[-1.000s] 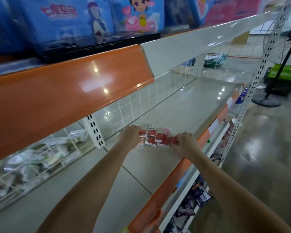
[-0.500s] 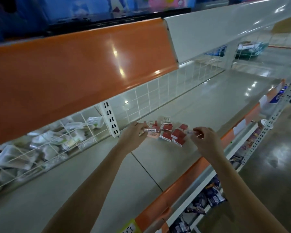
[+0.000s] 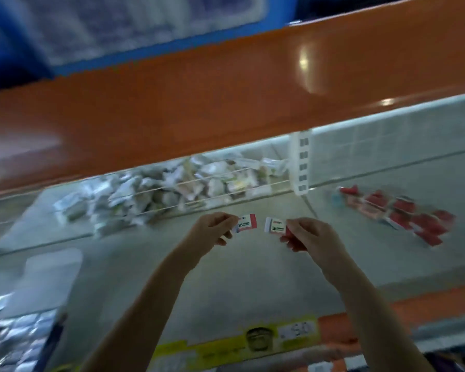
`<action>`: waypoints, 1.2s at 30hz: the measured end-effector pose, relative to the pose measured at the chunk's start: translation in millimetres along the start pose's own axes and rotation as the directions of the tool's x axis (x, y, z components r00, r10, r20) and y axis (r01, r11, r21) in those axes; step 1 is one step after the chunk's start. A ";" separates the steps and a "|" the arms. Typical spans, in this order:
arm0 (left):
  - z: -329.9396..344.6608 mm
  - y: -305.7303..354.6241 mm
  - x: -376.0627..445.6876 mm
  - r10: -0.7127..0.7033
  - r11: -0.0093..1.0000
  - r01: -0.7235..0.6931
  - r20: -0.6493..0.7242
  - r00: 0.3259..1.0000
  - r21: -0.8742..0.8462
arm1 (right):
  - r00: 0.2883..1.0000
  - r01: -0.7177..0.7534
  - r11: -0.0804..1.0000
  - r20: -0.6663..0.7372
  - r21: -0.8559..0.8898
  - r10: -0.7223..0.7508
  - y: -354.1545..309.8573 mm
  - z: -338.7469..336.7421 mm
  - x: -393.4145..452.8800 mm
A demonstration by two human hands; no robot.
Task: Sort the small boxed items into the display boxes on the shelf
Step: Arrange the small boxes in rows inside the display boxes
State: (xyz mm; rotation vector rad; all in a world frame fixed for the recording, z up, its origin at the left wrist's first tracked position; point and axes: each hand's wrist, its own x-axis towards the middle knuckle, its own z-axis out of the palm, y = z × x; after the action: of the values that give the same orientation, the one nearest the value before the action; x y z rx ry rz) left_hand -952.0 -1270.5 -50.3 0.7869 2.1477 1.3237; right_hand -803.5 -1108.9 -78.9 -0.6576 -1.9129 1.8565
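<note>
My left hand (image 3: 215,229) pinches a small white and red box marked 2B (image 3: 247,223) above the grey shelf (image 3: 253,277). My right hand (image 3: 309,234) pinches a second box of the same kind (image 3: 275,225), a short gap away from the first. Both boxes are held up over the middle of the shelf. A loose pile of several red small boxes (image 3: 397,213) lies on the shelf to the right, blurred. At the lower left stands a display box (image 3: 19,334) with silvery packets in it, blurred.
An orange shelf front (image 3: 226,103) hangs overhead. Behind a wire mesh at the back lies a heap of pale packets (image 3: 172,189). A white slotted upright (image 3: 302,163) stands at the back. A yellow price label (image 3: 258,339) runs along the shelf's front edge.
Both hands have left the red pile, each lifting one small box. The view has swung left, so the pile now lies at the right.
</note>
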 end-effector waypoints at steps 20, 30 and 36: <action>-364.0 -149.4 -243.1 -0.044 0.984 0.117 -0.452 0.891 0.134 | 0.719 0.334 0.921 0.686 -0.201 -0.111 -88.5 424.6 -57.9; -493.6 -238.7 -333.6 -0.162 0.966 0.239 -0.495 0.854 0.096 | 0.624 0.503 0.762 0.781 -0.409 0.007 -75.2 605.8 -104.3; -516.2 -274.2 -352.0 -0.206 0.971 0.237 -0.532 0.821 -0.010 | 0.589 0.621 0.593 0.804 -0.513 0.079 -61.4 664.4 -121.9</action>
State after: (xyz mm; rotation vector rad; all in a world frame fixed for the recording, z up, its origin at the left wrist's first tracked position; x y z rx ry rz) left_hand -1105.7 -1935.3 -50.7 0.1718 2.6124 1.4815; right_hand -1093.6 -1720.8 -41.3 0.4362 -3.1833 1.0248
